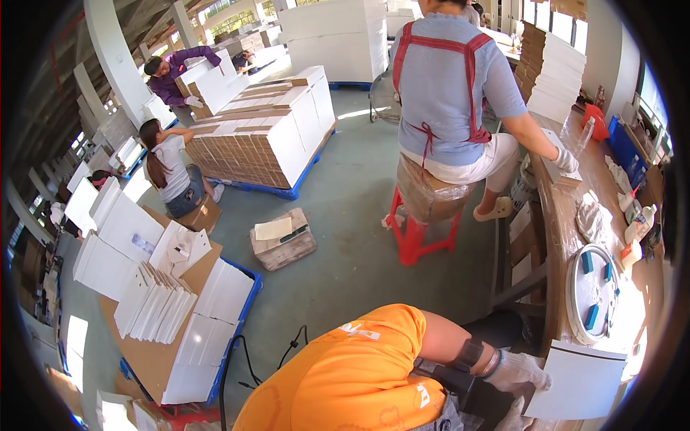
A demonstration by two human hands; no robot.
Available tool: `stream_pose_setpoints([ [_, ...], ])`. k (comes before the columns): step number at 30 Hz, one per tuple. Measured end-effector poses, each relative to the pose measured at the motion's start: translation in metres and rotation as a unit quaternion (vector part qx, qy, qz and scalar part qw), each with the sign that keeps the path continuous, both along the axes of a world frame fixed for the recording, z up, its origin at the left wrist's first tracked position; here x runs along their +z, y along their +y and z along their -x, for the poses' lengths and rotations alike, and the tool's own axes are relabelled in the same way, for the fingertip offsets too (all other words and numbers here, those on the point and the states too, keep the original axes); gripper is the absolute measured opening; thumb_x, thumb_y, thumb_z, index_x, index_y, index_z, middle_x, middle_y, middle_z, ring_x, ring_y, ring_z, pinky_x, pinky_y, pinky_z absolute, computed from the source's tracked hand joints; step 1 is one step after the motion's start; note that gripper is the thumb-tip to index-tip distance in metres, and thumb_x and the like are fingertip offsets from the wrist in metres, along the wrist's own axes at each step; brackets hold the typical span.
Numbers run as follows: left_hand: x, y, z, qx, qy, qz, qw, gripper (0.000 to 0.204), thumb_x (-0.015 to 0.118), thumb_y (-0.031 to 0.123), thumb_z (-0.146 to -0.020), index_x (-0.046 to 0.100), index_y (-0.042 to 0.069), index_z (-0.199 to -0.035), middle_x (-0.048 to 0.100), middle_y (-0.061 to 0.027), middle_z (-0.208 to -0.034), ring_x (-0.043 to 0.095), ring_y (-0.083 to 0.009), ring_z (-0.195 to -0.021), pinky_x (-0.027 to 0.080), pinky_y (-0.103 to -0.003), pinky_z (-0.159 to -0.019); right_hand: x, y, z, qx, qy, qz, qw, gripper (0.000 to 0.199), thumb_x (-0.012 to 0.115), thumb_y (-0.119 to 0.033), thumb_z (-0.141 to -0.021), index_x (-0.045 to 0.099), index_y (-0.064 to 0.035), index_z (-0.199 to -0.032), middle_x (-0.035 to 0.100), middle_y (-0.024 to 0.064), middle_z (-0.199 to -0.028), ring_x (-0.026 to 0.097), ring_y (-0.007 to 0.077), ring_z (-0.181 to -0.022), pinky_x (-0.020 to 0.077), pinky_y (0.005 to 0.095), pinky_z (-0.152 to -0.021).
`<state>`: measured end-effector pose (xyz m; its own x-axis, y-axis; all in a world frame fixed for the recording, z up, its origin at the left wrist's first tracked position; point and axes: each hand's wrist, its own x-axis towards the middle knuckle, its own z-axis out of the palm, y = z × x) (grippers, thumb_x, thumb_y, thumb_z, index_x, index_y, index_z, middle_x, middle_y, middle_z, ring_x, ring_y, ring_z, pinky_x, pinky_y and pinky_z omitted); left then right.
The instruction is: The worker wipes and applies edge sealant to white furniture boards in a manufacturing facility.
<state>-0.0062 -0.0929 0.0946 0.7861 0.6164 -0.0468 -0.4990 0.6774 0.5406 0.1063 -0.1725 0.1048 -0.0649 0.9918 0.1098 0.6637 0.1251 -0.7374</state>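
My left hand (519,371), in a white glove, is closed on the left edge of a flat white panel (578,382) with a dark line along its top. A black band (469,353) circles that forearm below my orange sleeve. My right hand (513,419), also gloved, shows only in part at the lower edge, close to the panel's lower left corner; its grip is cut off. Just beyond the panel on the workbench (559,237) rests a round pale disc (581,316) with several blue blocks on it.
A co-worker (449,93) in a blue shirt sits on a red stool (415,241) at the bench. White cloth (594,219) and a bottle (642,223) lie farther along it. Stacked white panels (215,309) stand on a blue pallet at left. Two people work by a larger stack (248,147).
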Motion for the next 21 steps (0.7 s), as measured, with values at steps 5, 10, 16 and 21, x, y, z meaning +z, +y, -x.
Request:
stream_pose_setpoints([
  [5, -0.008, 0.002, 0.004, 0.138, 0.112, -0.287, 0.941, 0.031, 0.066, 0.017, -0.084, 0.059, 0.005, -0.112, 0.064, -0.0095, -0.099, 0.064, -0.024, -0.09, 0.053, -0.04, -0.078, -0.038, 0.005, -0.034, -0.051, -0.063, -0.111, 0.99, 0.024, 0.045, -0.017, -0.098, 0.062, -0.0056, -0.11, 0.066, 0.0135, -0.103, 0.061, 0.0208, -0.096, 0.0505, 0.0313, -0.081],
  [10, 0.021, -0.004, 0.01, 0.01, 0.074, -0.071, 0.995, 0.031, 0.066, 0.019, -0.084, 0.06, 0.006, -0.111, 0.064, -0.0103, -0.101, 0.063, -0.0234, -0.093, 0.052, -0.039, -0.084, -0.097, 0.017, -0.075, -0.134, -0.033, -0.188, 0.972, 0.023, 0.044, -0.02, -0.098, 0.063, -0.0096, -0.107, 0.067, 0.0116, -0.097, 0.064, 0.0191, -0.091, 0.0524, 0.0294, -0.074],
  [16, 0.014, -0.006, 0.007, 0.026, 0.017, -0.042, 0.999, 0.037, 0.064, 0.019, -0.086, 0.054, 0.005, -0.118, 0.064, -0.0114, -0.101, 0.064, -0.0234, -0.088, 0.053, -0.039, -0.08, -0.05, 0.015, -0.04, -0.144, -0.136, -0.229, 0.953, 0.025, 0.043, -0.017, -0.097, 0.062, -0.0093, -0.111, 0.067, 0.0104, -0.094, 0.066, 0.0256, -0.082, 0.0536, 0.0349, -0.068],
  [21, 0.017, -0.009, 0.007, 0.041, 0.047, -0.033, 0.997, 0.026, 0.065, 0.021, -0.087, 0.063, 0.005, -0.107, 0.066, -0.009, -0.096, 0.064, -0.0198, -0.086, 0.052, -0.035, -0.077, -0.039, 0.008, -0.036, -0.133, -0.206, -0.248, 0.937, 0.027, 0.047, -0.016, -0.096, 0.06, -0.0073, -0.118, 0.067, 0.0115, -0.1, 0.066, 0.0265, -0.087, 0.0539, 0.0359, -0.07],
])
